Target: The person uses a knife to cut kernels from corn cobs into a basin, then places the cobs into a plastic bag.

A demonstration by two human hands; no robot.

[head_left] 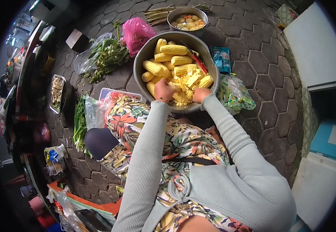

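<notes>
A large metal basin on the paved ground holds several whole yellow corn cobs and a heap of cut corn pieces. Both my arms, in grey ribbed sleeves, reach into its near side. My left hand is curled around a piece of corn at the edge of the heap. My right hand rests knuckles-up on the cut pieces by the near rim; its fingers are hidden. A red-handled tool lies among the cobs at the right.
A smaller pot of vegetable chunks stands behind the basin, with lemongrass stalks. A pink bag, leafy greens, a blue packet and a printed plastic bag surround it. A tray and green onions lie left.
</notes>
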